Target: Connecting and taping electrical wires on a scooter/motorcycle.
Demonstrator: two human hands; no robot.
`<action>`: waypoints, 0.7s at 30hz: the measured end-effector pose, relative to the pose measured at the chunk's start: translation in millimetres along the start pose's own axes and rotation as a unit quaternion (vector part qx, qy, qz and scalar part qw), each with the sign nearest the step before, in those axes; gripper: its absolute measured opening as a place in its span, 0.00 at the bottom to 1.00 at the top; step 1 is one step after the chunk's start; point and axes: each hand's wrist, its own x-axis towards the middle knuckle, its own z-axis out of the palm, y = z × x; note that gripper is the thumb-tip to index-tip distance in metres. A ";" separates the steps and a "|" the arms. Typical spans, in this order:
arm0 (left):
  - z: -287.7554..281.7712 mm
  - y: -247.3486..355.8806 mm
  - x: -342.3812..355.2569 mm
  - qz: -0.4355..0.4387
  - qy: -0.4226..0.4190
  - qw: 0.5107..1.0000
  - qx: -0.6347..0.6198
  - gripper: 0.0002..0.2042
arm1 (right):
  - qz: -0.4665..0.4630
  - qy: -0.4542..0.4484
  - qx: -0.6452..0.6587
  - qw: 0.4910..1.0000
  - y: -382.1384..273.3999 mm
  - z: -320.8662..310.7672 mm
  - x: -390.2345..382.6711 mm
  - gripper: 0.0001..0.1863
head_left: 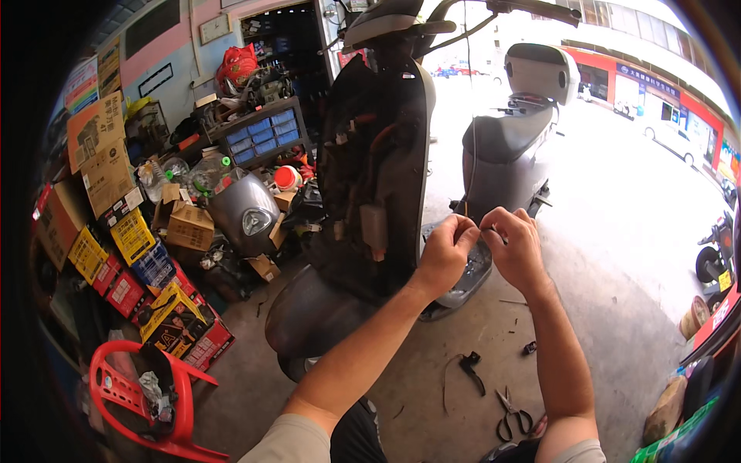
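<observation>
- Workshop floor, bare concrete [432, 370], open to street at right; stacked boxes [116, 231] and red stool [147, 401] along left wall.
- Stripped scooter [378, 170] upright dead ahead, panels off, innards exposed.
- Left hand [446, 251]: fingers curled together, tips pinching thin cable [468, 116] just in front of scooter's footboard.
- Right hand [515, 245]: likewise pinched, fingertips nearly touching left's; what lies between them too small to tell.
- Cable runs up from hands toward handlebar, taut-looking, barely visible against bright street.
- Scissors [511, 413] and black lever [469, 369] loose on floor near knees, apart from both hands.
- Risk: cable end slipping from pinch, springing back up out of reach; cause, small grip area on thin strand.
- Risk: frayed strands pricking fingertips; bare hands, no gloves.
- Risk: kneeling or shifting onto scissors; cause, blades lying close below right forearm.
- Risk: glare from street hiding fine work.
</observation>
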 end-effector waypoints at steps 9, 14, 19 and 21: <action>-5.1 18.5 -6.0 -0.057 0.064 0.987 -0.138 0.09 | 0.106 -0.050 0.148 0.982 11.7 -11.5 5.5 0.07; -1.2 20.7 -7.3 -0.063 0.094 0.978 -0.173 0.07 | 0.122 -0.077 0.231 0.962 2.9 -1.9 6.9 0.05; -5.3 13.0 -7.1 -0.040 0.096 0.981 -0.165 0.04 | 0.112 -0.105 0.270 0.950 -0.8 8.4 11.3 0.04; -4.8 15.1 -8.2 -0.045 0.101 0.982 -0.154 0.04 | 0.101 -0.091 0.252 0.958 3.5 14.2 13.8 0.08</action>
